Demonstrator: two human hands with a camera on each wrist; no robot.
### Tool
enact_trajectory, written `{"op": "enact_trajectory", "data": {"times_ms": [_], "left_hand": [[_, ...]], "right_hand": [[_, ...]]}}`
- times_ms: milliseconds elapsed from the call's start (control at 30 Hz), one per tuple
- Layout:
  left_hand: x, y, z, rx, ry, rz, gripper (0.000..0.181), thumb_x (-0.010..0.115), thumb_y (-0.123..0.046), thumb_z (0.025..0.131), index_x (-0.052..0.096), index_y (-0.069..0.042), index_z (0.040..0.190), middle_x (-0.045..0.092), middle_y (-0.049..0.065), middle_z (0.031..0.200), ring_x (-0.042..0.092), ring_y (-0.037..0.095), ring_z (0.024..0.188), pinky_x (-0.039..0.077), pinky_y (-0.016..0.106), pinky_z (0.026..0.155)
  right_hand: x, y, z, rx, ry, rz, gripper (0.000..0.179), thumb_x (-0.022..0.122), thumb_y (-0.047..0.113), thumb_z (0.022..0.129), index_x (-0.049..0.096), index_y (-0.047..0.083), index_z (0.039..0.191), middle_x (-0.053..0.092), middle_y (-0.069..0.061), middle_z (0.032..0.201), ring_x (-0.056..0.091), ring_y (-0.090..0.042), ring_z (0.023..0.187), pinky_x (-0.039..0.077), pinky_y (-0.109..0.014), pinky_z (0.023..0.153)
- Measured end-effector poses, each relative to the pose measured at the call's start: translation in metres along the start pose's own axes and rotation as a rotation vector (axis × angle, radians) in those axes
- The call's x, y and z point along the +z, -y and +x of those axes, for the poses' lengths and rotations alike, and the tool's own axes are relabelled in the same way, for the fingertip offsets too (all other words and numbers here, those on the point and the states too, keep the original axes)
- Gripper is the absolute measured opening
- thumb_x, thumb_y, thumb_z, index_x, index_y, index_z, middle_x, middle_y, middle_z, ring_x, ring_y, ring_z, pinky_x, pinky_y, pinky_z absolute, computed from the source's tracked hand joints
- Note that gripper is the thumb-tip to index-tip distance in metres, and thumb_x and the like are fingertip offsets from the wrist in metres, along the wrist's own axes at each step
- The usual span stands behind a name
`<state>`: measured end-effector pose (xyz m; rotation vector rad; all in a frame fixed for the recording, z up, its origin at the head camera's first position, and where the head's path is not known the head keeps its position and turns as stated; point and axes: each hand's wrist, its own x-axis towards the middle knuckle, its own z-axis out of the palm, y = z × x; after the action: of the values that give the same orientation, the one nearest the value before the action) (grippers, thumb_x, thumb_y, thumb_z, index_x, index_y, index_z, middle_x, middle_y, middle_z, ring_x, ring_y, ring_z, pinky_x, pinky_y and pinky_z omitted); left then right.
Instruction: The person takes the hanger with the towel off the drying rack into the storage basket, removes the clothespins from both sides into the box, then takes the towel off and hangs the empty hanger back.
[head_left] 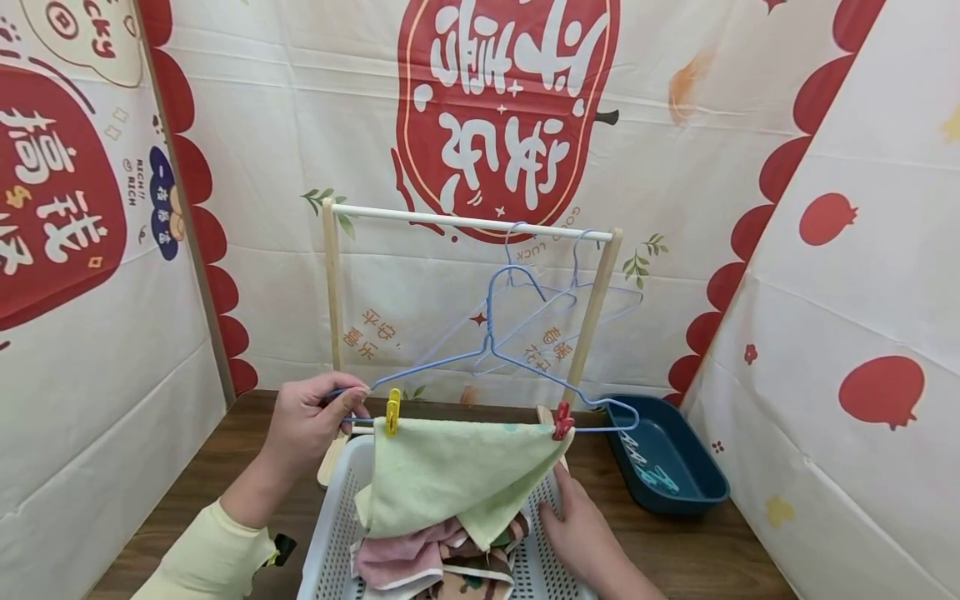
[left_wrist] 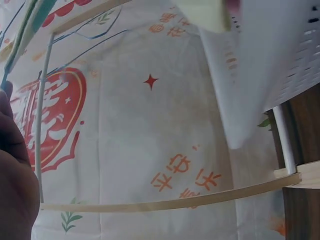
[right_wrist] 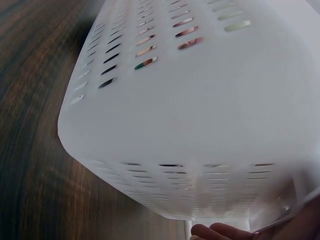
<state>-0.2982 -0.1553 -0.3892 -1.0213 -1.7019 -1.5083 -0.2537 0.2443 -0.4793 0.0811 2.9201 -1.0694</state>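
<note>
In the head view my left hand (head_left: 309, 421) pinches the left end of a blue wire hanger (head_left: 442, 363), its hook pointing up. A pale green cloth (head_left: 457, 467) hangs from the hanger's lower bar, with a yellow clothespin (head_left: 392, 412) at its left and a red clothespin (head_left: 562, 421) at its right. Beneath it stands a white perforated basket (head_left: 330, 517) holding a pink cloth (head_left: 405, 554) and a camouflage-patterned cloth (head_left: 480, 575). My right hand (head_left: 588, 533) grips the basket's right rim, thumb inside; some fingers (right_wrist: 220, 231) show in the right wrist view.
Behind the basket stands a wooden rack with a white rail (head_left: 450, 220); two more hangers (head_left: 576, 275) hang at its right end. A dark blue bin (head_left: 701, 467) with small white and teal items sits to the right on the brown table (head_left: 210, 483). Printed cloth walls enclose the table.
</note>
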Motion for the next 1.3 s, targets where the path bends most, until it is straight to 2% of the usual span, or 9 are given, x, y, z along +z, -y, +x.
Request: {"op": "enact_trajectory", "data": {"times_ms": [267, 500, 633, 700, 800, 900, 967, 1133, 1300], "left_hand": [[0.003, 0.007, -0.012, -0.011, 0.012, 0.067, 0.003, 0.076, 0.000, 0.102, 0.077, 0.001, 0.099, 0.077, 0.007, 0.076, 0.068, 0.012, 0.058, 0.055, 0.021, 0.049], [0.004, 0.008, -0.015, 0.001, -0.005, 0.059, 0.006, 0.077, 0.000, 0.102, 0.077, 0.005, 0.100, 0.076, 0.009, 0.075, 0.069, 0.008, 0.060, 0.057, 0.021, 0.050], [0.004, 0.008, -0.015, -0.016, -0.011, 0.057, 0.006, 0.077, 0.001, 0.101, 0.076, 0.007, 0.100, 0.076, 0.009, 0.075, 0.070, 0.012, 0.059, 0.057, 0.021, 0.051], [0.004, 0.008, -0.016, -0.028, -0.010, 0.059, 0.005, 0.077, 0.002, 0.101, 0.076, 0.007, 0.099, 0.076, 0.008, 0.075, 0.069, 0.013, 0.059, 0.057, 0.021, 0.051], [0.004, 0.009, -0.016, -0.034, -0.005, 0.058, 0.002, 0.076, 0.006, 0.100, 0.077, 0.004, 0.100, 0.076, 0.008, 0.075, 0.069, 0.012, 0.059, 0.057, 0.021, 0.051], [0.005, 0.008, -0.016, -0.026, -0.003, 0.057, 0.008, 0.076, 0.010, 0.099, 0.077, 0.002, 0.100, 0.076, 0.008, 0.075, 0.068, 0.012, 0.058, 0.056, 0.021, 0.051], [0.005, 0.008, -0.016, -0.012, -0.003, 0.055, 0.016, 0.075, 0.015, 0.097, 0.078, 0.000, 0.101, 0.076, 0.010, 0.075, 0.069, 0.014, 0.058, 0.057, 0.021, 0.051], [0.009, 0.008, -0.017, 0.002, -0.007, 0.046, 0.023, 0.073, 0.021, 0.094, 0.078, -0.001, 0.100, 0.075, 0.010, 0.074, 0.067, 0.012, 0.057, 0.056, 0.020, 0.050], [0.010, 0.007, -0.018, 0.022, -0.015, 0.041, 0.030, 0.072, 0.027, 0.090, 0.078, -0.001, 0.101, 0.075, 0.011, 0.074, 0.065, 0.011, 0.057, 0.055, 0.020, 0.050]], "right_hand": [[-0.003, -0.002, -0.002, -0.014, -0.037, 0.039, 0.072, 0.062, 0.029, 0.111, 0.031, 0.005, 0.172, 0.041, -0.029, 0.169, 0.050, -0.048, 0.149, 0.042, -0.073, 0.118], [-0.030, 0.009, -0.012, -0.021, -0.108, -0.117, 0.052, 0.071, 0.036, 0.109, 0.063, 0.002, 0.148, 0.064, -0.012, 0.132, 0.065, -0.024, 0.107, 0.063, -0.052, 0.095], [-0.052, 0.025, -0.027, -0.026, -0.170, -0.102, 0.029, 0.075, 0.032, 0.107, 0.074, 0.011, 0.127, 0.069, -0.003, 0.110, 0.062, -0.019, 0.090, 0.065, -0.039, 0.082], [-0.061, 0.031, -0.036, -0.086, -0.235, -0.076, 0.020, 0.075, 0.028, 0.108, 0.074, 0.015, 0.122, 0.070, 0.000, 0.107, 0.061, -0.018, 0.088, 0.064, -0.033, 0.081], [-0.069, 0.037, -0.044, -0.287, -0.381, -0.079, 0.017, 0.077, 0.019, 0.105, 0.072, 0.017, 0.122, 0.068, 0.002, 0.110, 0.059, -0.017, 0.089, 0.063, -0.028, 0.077], [-0.073, 0.043, -0.048, -0.517, -0.522, -0.124, 0.029, 0.082, 0.010, 0.100, 0.070, 0.014, 0.127, 0.068, 0.000, 0.116, 0.058, -0.014, 0.091, 0.064, -0.027, 0.074], [-0.074, 0.046, -0.047, -0.623, -0.580, -0.156, 0.039, 0.084, 0.007, 0.098, 0.068, 0.011, 0.133, 0.069, -0.002, 0.125, 0.063, -0.015, 0.099, 0.068, -0.034, 0.081], [-0.070, 0.053, -0.041, -0.698, -0.605, -0.197, 0.060, 0.087, 0.007, 0.095, 0.062, 0.008, 0.149, 0.070, -0.011, 0.143, 0.068, -0.030, 0.126, 0.060, -0.059, 0.103], [-0.067, 0.061, -0.037, -0.677, -0.581, -0.168, 0.062, 0.084, 0.006, 0.098, 0.060, 0.008, 0.155, 0.070, -0.013, 0.145, 0.070, -0.032, 0.126, 0.063, -0.054, 0.097]]}}
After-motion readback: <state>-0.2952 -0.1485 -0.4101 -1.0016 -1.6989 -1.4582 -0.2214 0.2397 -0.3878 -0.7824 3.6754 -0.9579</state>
